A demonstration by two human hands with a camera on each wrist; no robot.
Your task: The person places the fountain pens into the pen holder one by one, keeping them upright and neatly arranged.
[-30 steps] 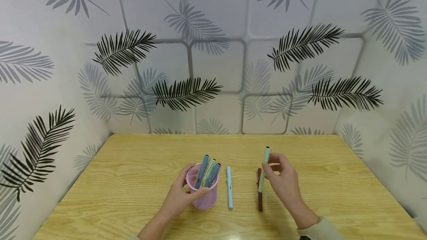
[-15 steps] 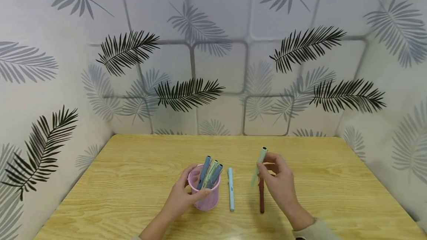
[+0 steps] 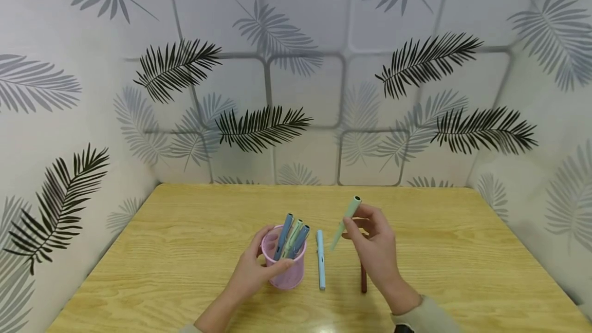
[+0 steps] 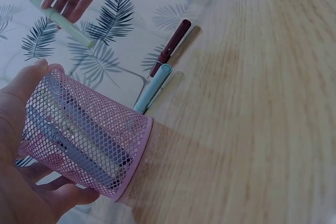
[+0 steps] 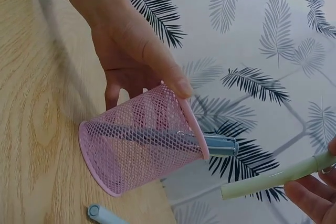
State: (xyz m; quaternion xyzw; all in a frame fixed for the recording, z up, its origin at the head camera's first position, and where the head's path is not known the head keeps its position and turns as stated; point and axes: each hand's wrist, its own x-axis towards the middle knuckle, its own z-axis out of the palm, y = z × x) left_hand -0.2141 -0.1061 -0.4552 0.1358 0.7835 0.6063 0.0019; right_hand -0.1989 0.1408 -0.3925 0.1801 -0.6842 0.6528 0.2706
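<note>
Pale wall (image 3: 302, 91) at back and sides, printed with grey and black palm fronds over rounded grey outlines. Below it, wood-grain bench (image 3: 185, 256), yellowish in head view. Person works seated or standing, can't tell; both forearms come in from the near edge.

Left grip (image 3: 250, 271): clamped round pink mesh pen cup (image 3: 287, 275). Thumb lies along the near side by the rim, fingers wrap the far side and show through the mesh. Cup stands on the bench, mouth up. Inside: blue-grey pen (image 3: 283, 236), another blue-grey pen (image 3: 301, 240) and a light-green pen (image 3: 292, 239) between them, all leaning, upper ends clear of the rim.

Right grip (image 3: 378, 244): together on a second light-green pen (image 5: 273, 179), thumb against fingers. That pen is in the air right of the cup, tilted, dark-ended top away from the cup, lower end aimed down toward the cup side; well off the bench, touching only the hand.

Light-blue pen (image 3: 321, 261) lies on the bench just right of the cup. Dark red pen (image 3: 364, 280) lies farther right, partly hidden by the right grip in head view. Light sleeve (image 3: 425, 316) and black band (image 3: 404, 328) at the right wrist.
</note>
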